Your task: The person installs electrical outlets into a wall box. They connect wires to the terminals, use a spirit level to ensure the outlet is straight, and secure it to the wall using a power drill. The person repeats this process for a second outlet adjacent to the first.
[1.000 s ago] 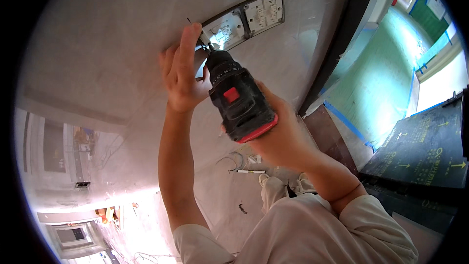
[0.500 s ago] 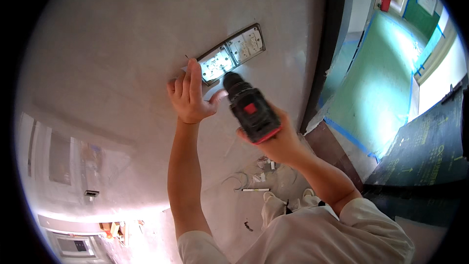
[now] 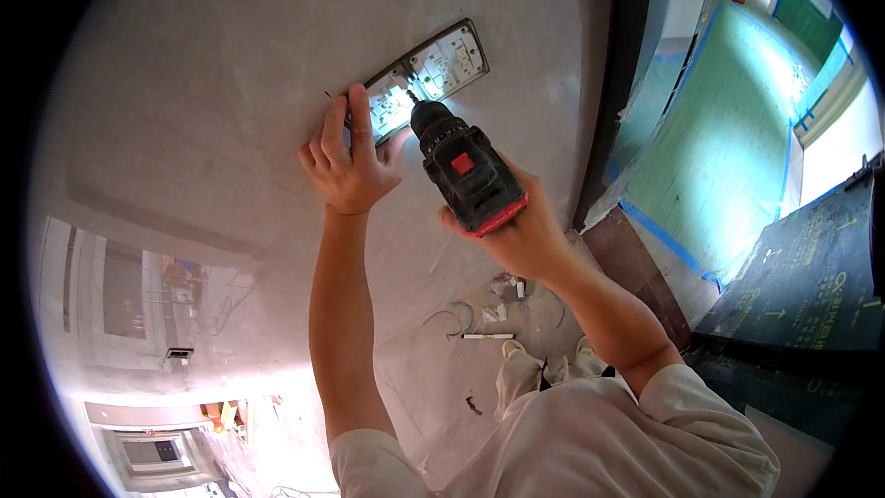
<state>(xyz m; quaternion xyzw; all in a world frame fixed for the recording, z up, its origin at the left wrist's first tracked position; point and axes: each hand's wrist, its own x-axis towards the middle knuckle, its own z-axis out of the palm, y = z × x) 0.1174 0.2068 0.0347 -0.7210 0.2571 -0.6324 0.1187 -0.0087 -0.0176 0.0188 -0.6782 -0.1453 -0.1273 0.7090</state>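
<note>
A two-gang wall socket [image 3: 449,63] with white inner faces and a dark frame sits tilted on the grey wall. My left hand [image 3: 350,163] grips its left end, with the fingers along the left side and the thumb under the lower edge. My right hand [image 3: 524,238] is closed around the handle of a black and red cordless drill [image 3: 468,175]. The drill's bit [image 3: 413,95] points at the socket near the join of its two units; I cannot tell whether it touches a screw. Bright light from the drill falls on the left unit.
Below lie a white marker-like stick [image 3: 488,337], wires and small scraps on the floor, near my shoes. A dark door frame [image 3: 616,65] stands to the right. Beyond it, green floor covering [image 3: 719,138] is edged with blue tape. Black printed boards [image 3: 797,267] lean at far right.
The drill's tip has moved up from the left unit's lower edge toward the middle join. My left thumb has come in closer under the frame. The whole view has shifted slightly.
</note>
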